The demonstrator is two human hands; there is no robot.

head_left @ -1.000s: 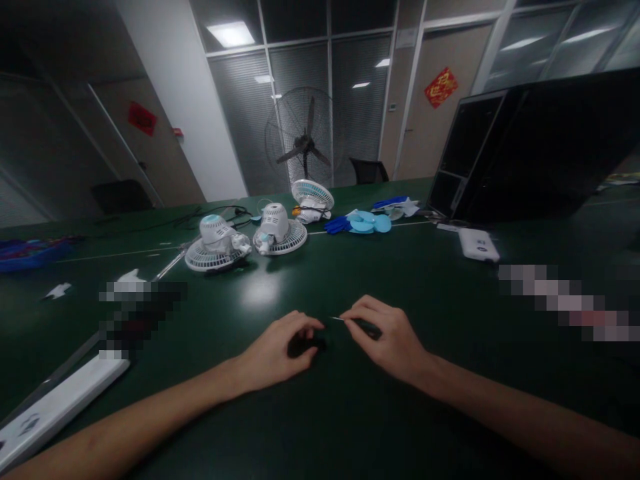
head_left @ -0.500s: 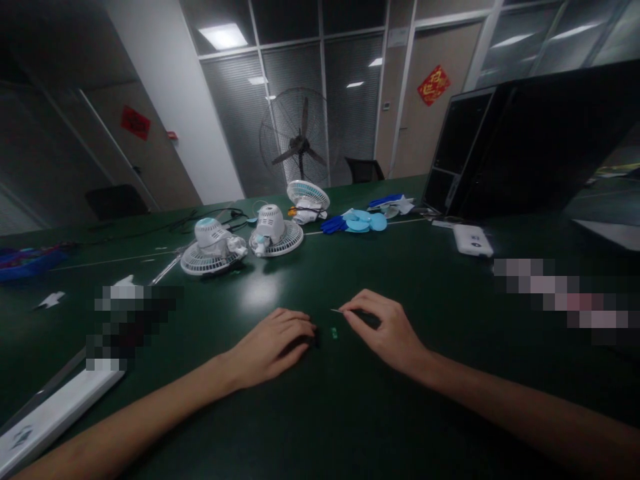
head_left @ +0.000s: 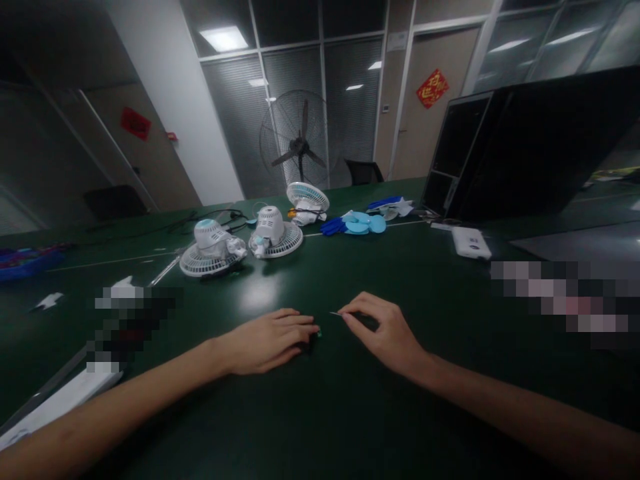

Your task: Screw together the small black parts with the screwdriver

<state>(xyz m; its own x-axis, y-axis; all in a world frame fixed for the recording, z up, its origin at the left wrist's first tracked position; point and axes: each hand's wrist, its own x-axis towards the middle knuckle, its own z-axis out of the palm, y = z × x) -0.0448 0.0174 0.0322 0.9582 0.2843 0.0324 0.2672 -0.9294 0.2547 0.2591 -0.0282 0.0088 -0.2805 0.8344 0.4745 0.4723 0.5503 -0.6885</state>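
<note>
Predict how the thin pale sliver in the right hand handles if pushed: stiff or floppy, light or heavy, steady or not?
The thin pale sliver is probably fairly stiff: it juts from the right hand without visible droop. Likely light, being so slim. It might swivel if pushed sideways, as only a pinch seems to hold it.

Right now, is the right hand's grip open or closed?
Closed. The right hand pinches a thin pale sliver, whose free end pokes out toward the left hand.
</note>
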